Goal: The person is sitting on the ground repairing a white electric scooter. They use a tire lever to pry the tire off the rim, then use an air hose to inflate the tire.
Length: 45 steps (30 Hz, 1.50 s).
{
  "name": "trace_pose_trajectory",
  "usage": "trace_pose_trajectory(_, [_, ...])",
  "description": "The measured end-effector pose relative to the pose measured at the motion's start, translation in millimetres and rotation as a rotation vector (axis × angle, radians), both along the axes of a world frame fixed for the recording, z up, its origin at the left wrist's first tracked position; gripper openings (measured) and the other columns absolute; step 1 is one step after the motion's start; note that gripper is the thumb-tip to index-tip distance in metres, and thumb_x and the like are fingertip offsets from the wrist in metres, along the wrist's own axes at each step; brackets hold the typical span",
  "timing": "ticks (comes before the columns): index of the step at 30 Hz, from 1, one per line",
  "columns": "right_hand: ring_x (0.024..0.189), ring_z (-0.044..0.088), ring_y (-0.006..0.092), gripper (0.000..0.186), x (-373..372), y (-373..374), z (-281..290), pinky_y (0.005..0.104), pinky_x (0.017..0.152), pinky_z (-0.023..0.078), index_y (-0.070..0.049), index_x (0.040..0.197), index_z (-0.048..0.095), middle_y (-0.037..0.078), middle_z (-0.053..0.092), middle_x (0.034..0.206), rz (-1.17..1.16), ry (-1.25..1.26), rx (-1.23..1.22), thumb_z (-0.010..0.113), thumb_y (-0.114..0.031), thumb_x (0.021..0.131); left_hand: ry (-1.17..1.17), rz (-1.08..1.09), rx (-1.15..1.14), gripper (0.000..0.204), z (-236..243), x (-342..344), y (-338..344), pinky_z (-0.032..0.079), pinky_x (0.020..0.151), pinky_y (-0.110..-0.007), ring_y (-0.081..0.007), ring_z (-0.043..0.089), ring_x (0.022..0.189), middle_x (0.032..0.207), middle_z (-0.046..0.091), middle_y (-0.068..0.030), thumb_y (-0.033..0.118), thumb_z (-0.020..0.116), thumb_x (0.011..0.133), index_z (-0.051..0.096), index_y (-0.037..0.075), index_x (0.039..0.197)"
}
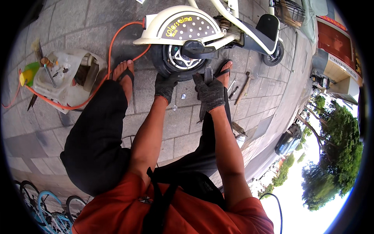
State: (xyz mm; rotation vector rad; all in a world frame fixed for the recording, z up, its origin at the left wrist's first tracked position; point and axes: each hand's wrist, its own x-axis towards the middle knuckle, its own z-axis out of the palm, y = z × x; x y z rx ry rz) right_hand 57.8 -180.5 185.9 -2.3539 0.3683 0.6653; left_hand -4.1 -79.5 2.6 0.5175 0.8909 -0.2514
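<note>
A cream-coloured electric scooter stands in front of me, its fender dotted with white. Below the fender is its wheel, with a black tyre around a silver hub. My left hand, in a dark work glove, is closed on the near edge of the tyre. Just right of it, my gloved right hand grips a dark metal hand tool. Its rounded head points toward the tyre and a dark end sticks out below the fist; I cannot make out its exact kind.
An orange hose curves from the scooter around a white plastic container with tools at the left. A hammer and smaller tools lie by my right foot. Small scraps dot the paving. Bicycles stand at lower left.
</note>
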Motion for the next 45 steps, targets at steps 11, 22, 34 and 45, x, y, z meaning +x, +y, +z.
trace_pose_trajectory(11, [0.046, 0.054, 0.0181, 0.041, -68, -35, -102, 0.0346, 0.043, 0.046, -0.003, 0.091, 0.063, 0.006, 0.06, 0.068, -0.538, 0.305, 0.392, 0.081, -0.04, 0.088, -0.199, 0.007, 0.619, 0.045, -24, -11, -10, 0.053, 0.089, -0.031, -0.0167, 0.066, 0.104, 0.124, 0.068, -0.0069, 0.009, 0.074, 0.092, 0.057, 0.003, 0.134])
trace_pose_trajectory(22, [0.078, 0.068, 0.0369, 0.053, 10, -5, 7, 0.0453, 0.071, 0.053, 0.005, 0.115, 0.059, 0.022, 0.066, 0.082, 0.369, 0.019, 0.003, 0.069, -0.042, 0.094, -0.06, 0.019, 0.391, 0.044, 12, -8, -4, 0.057, 0.066, -0.035, -0.0197, 0.07, 0.087, 0.108, 0.07, -0.0093, 0.029, 0.077, 0.09, 0.063, 0.002, 0.121])
trace_pose_trajectory(34, [0.098, 0.07, 0.0381, 0.042, 45, 26, 29, 0.0465, 0.086, 0.054, 0.004, 0.112, 0.063, 0.026, 0.071, 0.096, 0.621, 0.836, -0.375, 0.062, -0.029, 0.087, -0.063, -0.173, -0.082, 0.034, 75, -4, -22, 0.035, 0.039, -0.028, -0.0113, 0.049, 0.046, 0.063, 0.056, 0.0017, 0.045, 0.058, 0.098, 0.067, 0.016, 0.082])
trace_pose_trajectory(45, [0.087, 0.072, 0.0212, 0.04, 27, -94, 184, 0.0356, 0.082, 0.055, -0.004, 0.123, 0.068, 0.013, 0.074, 0.093, 0.578, 0.359, -0.313, 0.078, -0.015, 0.086, 0.255, 0.009, -0.407, 0.036, 40, -23, -13, 0.022, 0.035, -0.03, -0.0137, 0.029, 0.036, 0.048, 0.036, 0.0047, 0.04, 0.057, 0.099, 0.048, 0.021, 0.07])
